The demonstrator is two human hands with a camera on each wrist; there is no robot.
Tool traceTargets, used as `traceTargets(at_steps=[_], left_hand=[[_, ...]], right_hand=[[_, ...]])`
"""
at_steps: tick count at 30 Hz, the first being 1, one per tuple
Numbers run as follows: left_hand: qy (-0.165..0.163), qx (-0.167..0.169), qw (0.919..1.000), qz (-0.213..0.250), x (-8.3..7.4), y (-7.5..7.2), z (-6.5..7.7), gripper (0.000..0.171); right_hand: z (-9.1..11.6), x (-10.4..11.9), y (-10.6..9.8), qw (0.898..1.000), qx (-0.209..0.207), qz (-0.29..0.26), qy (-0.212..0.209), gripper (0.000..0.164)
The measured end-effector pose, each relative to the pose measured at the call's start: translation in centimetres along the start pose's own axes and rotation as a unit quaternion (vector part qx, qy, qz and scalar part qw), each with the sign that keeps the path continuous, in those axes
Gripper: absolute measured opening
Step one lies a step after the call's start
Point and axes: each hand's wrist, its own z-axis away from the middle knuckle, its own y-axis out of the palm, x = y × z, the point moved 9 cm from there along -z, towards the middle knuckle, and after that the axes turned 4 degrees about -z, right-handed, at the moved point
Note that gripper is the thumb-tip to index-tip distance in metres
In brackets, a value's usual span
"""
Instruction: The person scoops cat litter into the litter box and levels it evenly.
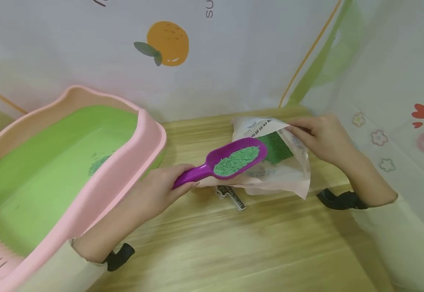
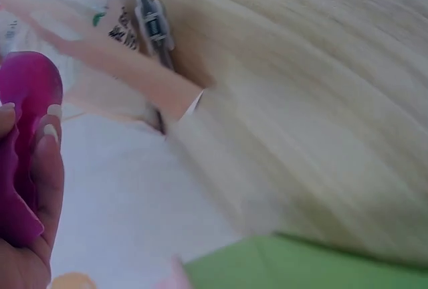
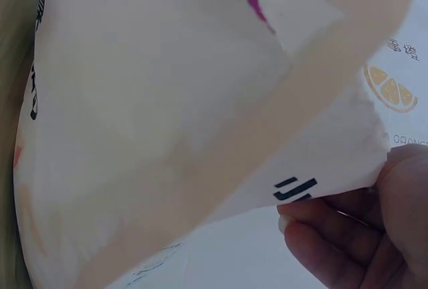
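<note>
My left hand (image 1: 153,192) grips the handle of a purple scoop (image 1: 192,175), its thumb and fingers around the handle in the left wrist view. A heap of thin green litter pellets (image 1: 236,161) fills the scoop's bowl, which is over the mouth of a white plastic bag (image 1: 295,178). More green pellets (image 1: 276,147) show inside the bag. With thumb and fingers, my right hand (image 1: 323,136) pinches the bag's upper edge and lifts it. The right wrist view is mostly filled by the bag's pale side, with the right fingers (image 3: 341,235) at its edge.
A litter box with a pink rim (image 1: 124,160) and green basin (image 1: 47,182) stands on the left, a few green pellets (image 1: 97,164) inside. A slim dark object (image 1: 236,198), kind unclear, lies partly under the bag on the wooden surface (image 1: 215,247). Printed sheeting (image 1: 233,52) rises behind.
</note>
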Motion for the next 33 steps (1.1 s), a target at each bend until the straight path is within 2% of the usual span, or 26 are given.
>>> traceTargets(at_steps=[4, 6, 9, 12, 16, 19, 22, 25, 29, 33], left_hand=[[-0.014, -0.029, 0.9993, -0.017, 0.0, -2.6, 1.9, 0.023], [-0.005, -0.051, 0.9981, -0.034, -0.1, -4.2, 2.8, 0.015], [-0.003, -0.083, 0.9959, -0.037, 0.3, -6.6, 4.3, 0.01], [-0.02, -0.103, 0.9934, -0.045, 1.5, -8.8, 6.0, 0.013], [-0.048, -0.128, 0.9875, -0.078, 3.5, -11.4, 8.4, 0.031], [-0.071, -0.143, 0.9842, -0.076, 5.1, -13.2, 10.1, 0.035], [-0.103, -0.153, 0.981, -0.06, 6.9, -14.8, 11.5, 0.033], [-0.121, -0.172, 0.9765, -0.046, 8.6, -16.1, 12.8, 0.029], [-0.12, -0.205, 0.9714, -0.001, 11.3, -17.1, 14.5, 0.03], [-0.111, -0.229, 0.9652, 0.062, 14.2, -17.3, 16.2, 0.047]], right_hand=[[0.0, 0.0, -0.1, 1.0, 0.001, 0.001, 0.0, 0.01], [0.2, 0.0, -0.3, 1.0, -0.004, -0.002, -0.008, 0.011], [0.4, 0.2, -0.5, 1.0, -0.012, 0.0, -0.019, 0.011], [0.3, 0.3, -0.6, 1.0, -0.012, 0.002, -0.021, 0.011], [0.2, 0.4, -0.2, 1.0, -0.002, 0.004, -0.017, 0.01], [0.1, 0.4, 0.0, 1.0, 0.004, 0.006, -0.016, 0.01], [0.3, 0.4, 0.0, 1.0, 0.004, 0.012, -0.017, 0.01], [0.5, 0.6, 0.0, 1.0, 0.005, 0.012, -0.025, 0.011], [0.7, 1.0, 0.1, 0.999, 0.002, 0.015, -0.044, 0.014], [0.8, 1.5, 0.0, 0.998, -0.001, 0.026, -0.061, 0.015]])
